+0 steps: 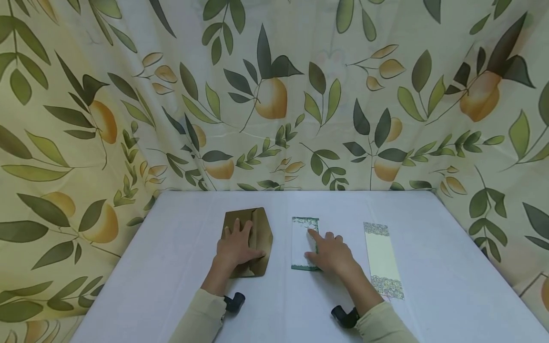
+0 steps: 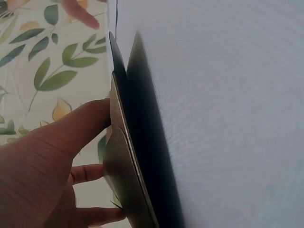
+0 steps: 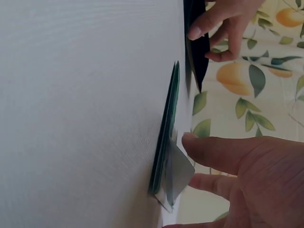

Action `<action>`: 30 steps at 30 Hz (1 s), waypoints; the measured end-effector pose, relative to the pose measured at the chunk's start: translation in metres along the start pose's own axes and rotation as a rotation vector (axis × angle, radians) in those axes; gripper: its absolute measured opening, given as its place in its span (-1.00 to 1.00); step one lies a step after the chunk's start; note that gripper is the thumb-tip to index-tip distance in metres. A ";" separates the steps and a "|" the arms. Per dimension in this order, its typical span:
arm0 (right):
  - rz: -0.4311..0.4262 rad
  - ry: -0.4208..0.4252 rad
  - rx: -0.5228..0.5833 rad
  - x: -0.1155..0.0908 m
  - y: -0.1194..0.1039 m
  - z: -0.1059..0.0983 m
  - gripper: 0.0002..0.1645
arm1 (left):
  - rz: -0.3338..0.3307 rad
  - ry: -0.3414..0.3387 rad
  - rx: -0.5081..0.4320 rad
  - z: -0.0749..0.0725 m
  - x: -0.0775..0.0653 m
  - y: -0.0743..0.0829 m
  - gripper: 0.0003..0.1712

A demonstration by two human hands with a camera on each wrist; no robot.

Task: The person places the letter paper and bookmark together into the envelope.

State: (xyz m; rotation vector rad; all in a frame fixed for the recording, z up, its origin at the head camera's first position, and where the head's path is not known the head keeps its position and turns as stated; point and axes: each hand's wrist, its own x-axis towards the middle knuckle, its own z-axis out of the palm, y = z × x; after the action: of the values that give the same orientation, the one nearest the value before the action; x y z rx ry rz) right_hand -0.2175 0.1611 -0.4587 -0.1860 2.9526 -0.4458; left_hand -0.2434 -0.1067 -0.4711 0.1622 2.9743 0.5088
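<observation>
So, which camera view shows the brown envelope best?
The head view: it shows the brown envelope from above, with most of its outline, though the left hand covers part. The left wrist view shows it close up but nearly edge-on, cut off at the bottom; the right wrist view shows only a dark, narrow part.

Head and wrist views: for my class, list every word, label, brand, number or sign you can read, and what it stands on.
No readable text in any view.
Brown envelope: no lettering visible.
Green-edged card: leafy print, no legible words.
Pale strip: patterned bands, fine detail too small to read.
Curtain: leaves and fruit only.
</observation>
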 end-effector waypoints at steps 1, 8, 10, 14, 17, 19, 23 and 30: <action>0.001 0.009 0.001 0.000 -0.001 0.000 -0.13 | 0.000 -0.003 -0.004 0.000 0.000 0.000 0.11; 0.072 0.063 0.133 0.006 -0.005 0.007 -0.08 | 0.013 -0.003 -0.009 -0.001 0.002 -0.003 0.14; 0.105 0.068 0.180 0.009 -0.005 0.009 -0.07 | 0.019 -0.002 -0.019 -0.003 0.002 -0.003 0.15; 0.144 0.052 0.224 0.011 -0.005 0.012 -0.04 | 0.036 0.000 -0.037 -0.007 0.002 -0.003 0.15; 0.149 0.036 0.241 0.012 -0.005 0.012 -0.05 | 0.042 0.001 -0.041 -0.007 0.001 -0.003 0.15; 0.149 0.027 0.243 0.012 -0.005 0.012 -0.05 | 0.042 0.002 -0.040 -0.007 0.001 -0.004 0.13; 0.153 0.018 0.237 0.012 -0.008 0.011 -0.06 | 0.038 0.007 -0.041 -0.005 0.002 -0.005 0.11; 0.159 0.012 0.228 0.013 -0.010 0.012 -0.09 | 0.029 -0.016 -0.033 -0.006 0.002 -0.004 0.15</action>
State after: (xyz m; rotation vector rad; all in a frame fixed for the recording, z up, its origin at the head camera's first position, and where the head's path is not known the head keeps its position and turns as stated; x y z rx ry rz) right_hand -0.2270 0.1463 -0.4683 0.0771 2.8688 -0.7545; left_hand -0.2461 -0.1118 -0.4673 0.2056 2.9503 0.5564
